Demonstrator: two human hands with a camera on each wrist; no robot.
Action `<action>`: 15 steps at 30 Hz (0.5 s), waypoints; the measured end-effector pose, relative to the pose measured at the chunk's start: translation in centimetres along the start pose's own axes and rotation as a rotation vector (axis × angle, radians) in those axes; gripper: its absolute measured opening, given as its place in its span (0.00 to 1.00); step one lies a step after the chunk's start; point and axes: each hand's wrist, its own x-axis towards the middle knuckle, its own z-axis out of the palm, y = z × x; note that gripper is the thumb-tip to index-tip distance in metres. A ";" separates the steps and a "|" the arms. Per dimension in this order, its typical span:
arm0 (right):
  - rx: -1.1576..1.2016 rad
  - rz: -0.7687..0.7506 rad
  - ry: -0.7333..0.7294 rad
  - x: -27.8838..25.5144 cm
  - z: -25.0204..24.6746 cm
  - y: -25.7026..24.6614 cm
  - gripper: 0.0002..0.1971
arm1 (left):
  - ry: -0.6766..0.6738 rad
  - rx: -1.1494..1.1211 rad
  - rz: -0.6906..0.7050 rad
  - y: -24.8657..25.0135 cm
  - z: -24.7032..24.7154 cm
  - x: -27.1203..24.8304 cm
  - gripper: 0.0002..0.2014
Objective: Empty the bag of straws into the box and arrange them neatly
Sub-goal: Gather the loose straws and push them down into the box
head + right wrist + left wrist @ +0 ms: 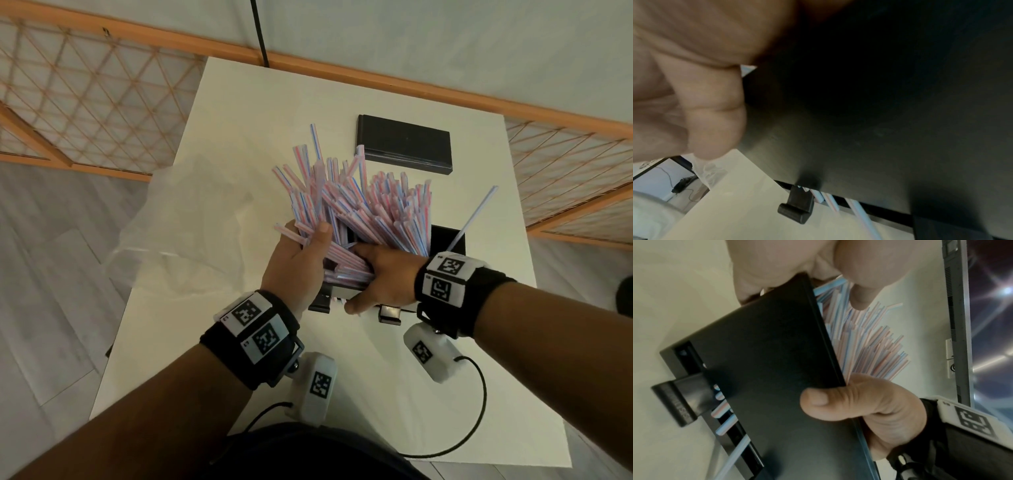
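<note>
Both hands [298, 263] around many straws [363, 205]

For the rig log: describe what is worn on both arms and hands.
Both forearms are bare, no sleeves or gloves. The left hand and right hand each have a black wrist strap carrying white blocks printed with black square codes. A white camera pod hangs under each wrist, trailing a thin black cable.

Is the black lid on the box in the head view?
No, the black lid lies flat on the table beyond the open box, apart from it.
</note>
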 end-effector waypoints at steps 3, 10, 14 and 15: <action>-0.008 0.009 0.002 0.5 0.0 -0.7 0.48 | 0.003 0.012 0.022 0.0 0.2 0.0 0.09; 0.015 -0.015 0.031 1.4 0.4 -1.3 0.54 | -0.026 0.060 0.064 0.3 0.1 -0.3 0.18; 0.059 -0.066 0.082 0.8 0.0 -1.0 0.51 | -0.011 0.079 0.135 0.7 0.0 -0.3 0.21; 0.087 -0.088 0.100 0.6 0.0 -1.0 0.44 | -0.006 0.082 0.154 0.9 0.0 -0.3 0.25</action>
